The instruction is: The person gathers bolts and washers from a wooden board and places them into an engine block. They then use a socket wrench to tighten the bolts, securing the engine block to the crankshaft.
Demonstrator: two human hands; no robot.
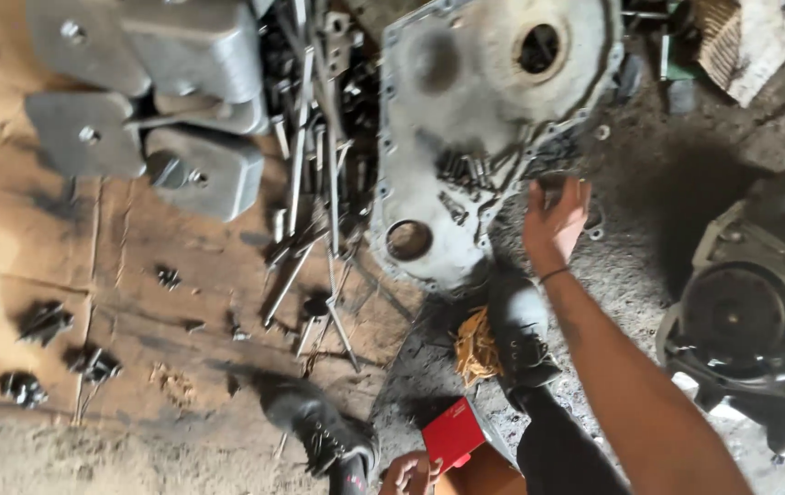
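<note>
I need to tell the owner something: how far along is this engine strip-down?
Done: the large timing cover is off and lies on the ground, four grey metal covers sit on cardboard, and long rods and bolt clusters are laid out. In hand: the right hand reaches beside the cover; the left hand holds a red box. Left: the engine lies apart.

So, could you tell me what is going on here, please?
A person stands over dismantled engine parts on dirty ground. Their right hand reaches toward the edge of a large grey metal cover, fingers spread, not gripping it. Their left hand holds a small red box. Rods and bolts lie on cardboard nearby.
</note>
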